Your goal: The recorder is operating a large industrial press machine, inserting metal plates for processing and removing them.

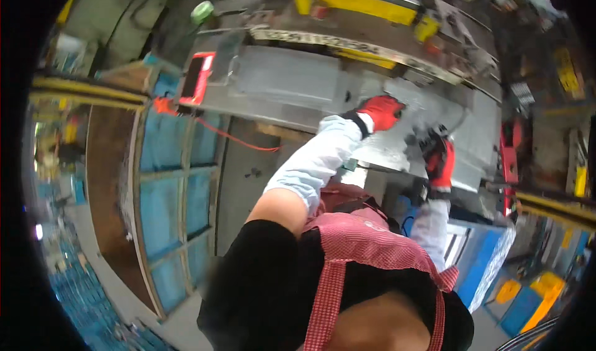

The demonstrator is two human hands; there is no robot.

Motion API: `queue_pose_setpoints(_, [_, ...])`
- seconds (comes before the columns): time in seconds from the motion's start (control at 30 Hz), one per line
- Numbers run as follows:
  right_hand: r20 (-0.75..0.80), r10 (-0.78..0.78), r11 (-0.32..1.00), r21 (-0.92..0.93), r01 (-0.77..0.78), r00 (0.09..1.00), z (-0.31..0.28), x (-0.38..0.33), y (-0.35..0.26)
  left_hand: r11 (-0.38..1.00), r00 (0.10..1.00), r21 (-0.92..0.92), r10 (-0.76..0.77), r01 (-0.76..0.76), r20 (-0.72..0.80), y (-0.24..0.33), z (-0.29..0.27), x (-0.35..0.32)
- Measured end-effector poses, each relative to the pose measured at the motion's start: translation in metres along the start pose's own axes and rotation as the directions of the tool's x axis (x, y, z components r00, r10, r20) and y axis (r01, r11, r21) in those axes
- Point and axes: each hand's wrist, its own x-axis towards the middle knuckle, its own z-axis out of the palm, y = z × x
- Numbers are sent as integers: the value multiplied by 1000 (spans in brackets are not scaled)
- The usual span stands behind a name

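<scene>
Both my hands wear red and black gloves over a bench-like machine bed. My left hand (382,112) lies over a shiny grey metal sheet (388,149), its fingers stretched to the right and somewhat blurred. Nearer me and to the right, my right hand (441,163) has its dark fingers curled at the sheet's right part. A cluster of small dark shapes (419,141) is beside those fingers. Blur hides what, if anything, they grip. A larger flat grey plate (288,74) lies left of my left hand.
Across the far side runs a machine beam with a yellow bar (366,6). A red-framed box (198,77) sits at the bed's left end, with a red cable (239,141) hanging below. A blue-panelled frame (162,189) stands left; a blue cabinet (481,258) is at lower right.
</scene>
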Motion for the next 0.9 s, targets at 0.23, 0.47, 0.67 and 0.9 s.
queue_pose_setpoints(0.23, [189, 166, 769, -639, -7, 968, 72, -23, -30, 976, 995, -210, 37, -57, -97, 12, -23, -89])
queue_pose_setpoints(0.47, [523, 302, 457, -813, 361, 797, 144, 68, 8, 691, 863, -636, -499, 343, -77, -1, -37, -203])
queue_pose_setpoints(0.67, [557, 281, 477, -787, 390, 782, 134, 147, 53, 451, 763, -849, -639, 276, -92, -21, -43, -226])
queue_pose_setpoints(0.9, [598, 302, 536, -751, 387, 742, 193, 58, -26, -430, 804, -716, -504, -550, -315, -46, -90, -165])
